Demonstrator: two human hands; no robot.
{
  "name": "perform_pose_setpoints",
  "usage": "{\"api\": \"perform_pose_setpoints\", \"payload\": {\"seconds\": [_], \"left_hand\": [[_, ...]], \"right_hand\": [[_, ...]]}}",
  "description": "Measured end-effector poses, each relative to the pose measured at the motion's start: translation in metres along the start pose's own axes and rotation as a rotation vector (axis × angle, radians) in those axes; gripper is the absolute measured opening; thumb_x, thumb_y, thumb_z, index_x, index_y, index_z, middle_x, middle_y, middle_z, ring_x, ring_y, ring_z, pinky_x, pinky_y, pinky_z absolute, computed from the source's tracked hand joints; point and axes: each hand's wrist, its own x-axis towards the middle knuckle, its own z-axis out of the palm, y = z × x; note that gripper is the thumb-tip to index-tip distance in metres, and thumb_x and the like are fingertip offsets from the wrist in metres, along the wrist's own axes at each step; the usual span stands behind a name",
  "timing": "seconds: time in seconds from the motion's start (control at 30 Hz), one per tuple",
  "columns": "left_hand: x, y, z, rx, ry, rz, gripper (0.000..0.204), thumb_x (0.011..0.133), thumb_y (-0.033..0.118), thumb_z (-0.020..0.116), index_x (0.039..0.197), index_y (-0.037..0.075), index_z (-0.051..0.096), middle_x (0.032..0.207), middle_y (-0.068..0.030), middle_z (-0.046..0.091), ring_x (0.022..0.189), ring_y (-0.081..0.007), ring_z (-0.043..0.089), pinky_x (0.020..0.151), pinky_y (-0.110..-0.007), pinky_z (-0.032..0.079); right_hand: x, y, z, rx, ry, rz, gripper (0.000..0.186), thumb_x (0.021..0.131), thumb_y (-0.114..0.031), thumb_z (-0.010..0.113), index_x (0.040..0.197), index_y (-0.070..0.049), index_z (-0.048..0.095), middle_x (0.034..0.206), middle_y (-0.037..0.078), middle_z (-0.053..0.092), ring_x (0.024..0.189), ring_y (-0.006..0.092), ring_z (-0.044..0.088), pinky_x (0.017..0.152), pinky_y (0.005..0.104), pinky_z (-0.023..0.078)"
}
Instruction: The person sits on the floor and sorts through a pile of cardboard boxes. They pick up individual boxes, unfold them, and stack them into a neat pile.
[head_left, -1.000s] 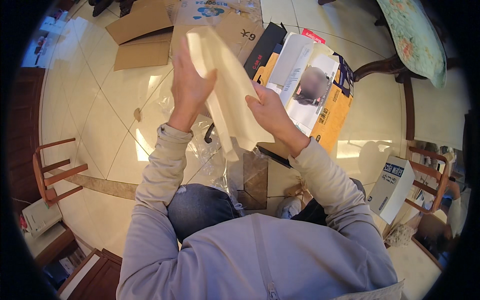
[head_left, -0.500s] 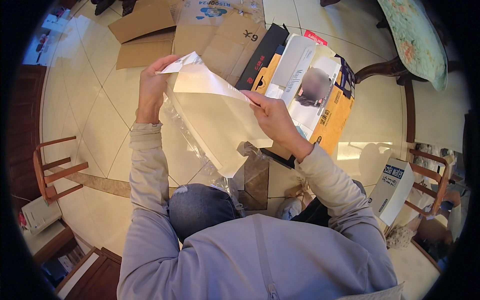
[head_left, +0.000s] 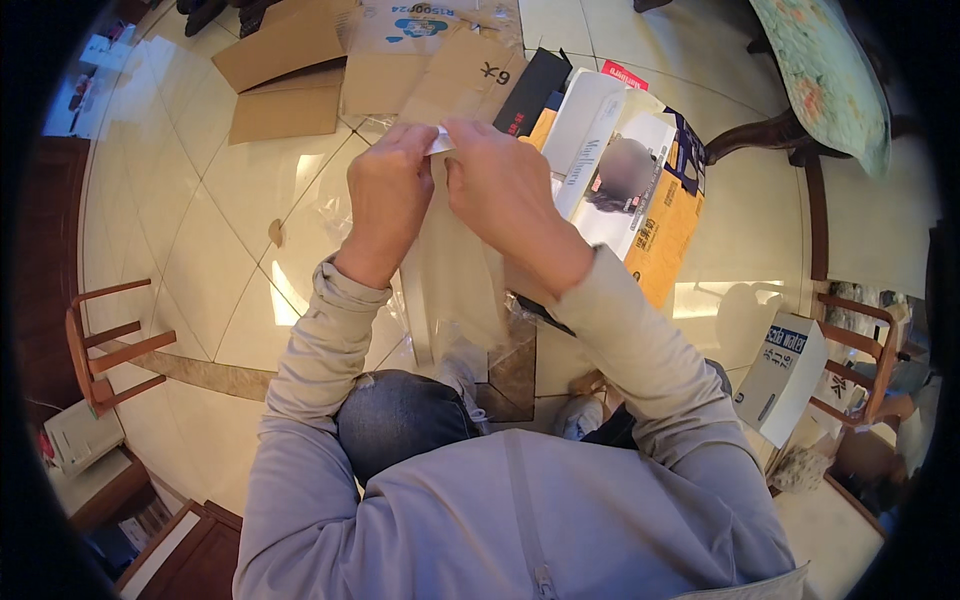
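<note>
Pale sheet (head_left: 455,268) hangs just below left hand (head_left: 388,190) and right hand (head_left: 508,190), both pinching its top edge close together, apparently working that edge, folding or opening unclear, so next move likely calls for steady grip both sides.

A sheet (head_left: 452,255) hangs between the left hand (head_left: 390,195) and right hand (head_left: 510,200), above the floor (head_left: 210,230). Right of it lies a pile of packaging (head_left: 660,230); beyond, flat cardboard (head_left: 440,85) with an open carton (head_left: 290,105) to its left. One stool (head_left: 130,347) stands far left; far right, a box (head_left: 780,380) sits beside another stool (head_left: 884,365).
</note>
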Motion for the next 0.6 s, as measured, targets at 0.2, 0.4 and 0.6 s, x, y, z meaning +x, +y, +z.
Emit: {"api": "perform_pose_setpoints", "payload": {"seconds": [0.2, 0.4, 0.6], "left_hand": [[-0.007, 0.017, -0.003, -0.017, -0.119, 0.009, 0.008, 0.079, 0.004, 0.063, 0.086, 0.005, 0.065, 0.079, -0.0118, 0.063, 0.068, -0.0279, 0.061, 0.060, -0.034, 0.049], [-0.006, 0.022, 0.005, -0.035, 0.000, -0.064, 0.026, 0.077, 0.011, 0.069, 0.101, 0.005, 0.062, 0.081, -0.0094, 0.064, 0.072, -0.0276, 0.061, 0.065, -0.033, 0.049], [-0.015, 0.004, 0.014, -0.234, -0.237, -0.351, 0.052, 0.074, 0.011, 0.072, 0.122, 0.006, 0.051, 0.097, -0.0113, 0.066, 0.083, -0.0252, 0.064, 0.073, -0.032, 0.049]], "right_hand": [[0.008, 0.044, 0.020, -0.132, -0.055, 0.005, 0.014, 0.069, -0.004, 0.060, 0.081, -0.007, 0.067, 0.071, 0.015, 0.062, 0.071, 0.0348, 0.062, 0.063, 0.0425, 0.049], [0.011, 0.057, 0.015, -0.040, -0.008, 0.122, 0.018, 0.069, -0.005, 0.061, 0.082, -0.012, 0.070, 0.074, 0.014, 0.065, 0.073, 0.0329, 0.063, 0.064, 0.0405, 0.049], [0.009, 0.067, -0.003, 0.098, -0.093, 0.214, 0.026, 0.074, -0.001, 0.056, 0.094, -0.010, 0.070, 0.084, 0.015, 0.067, 0.074, 0.0308, 0.064, 0.068, 0.0337, 0.050]]}}
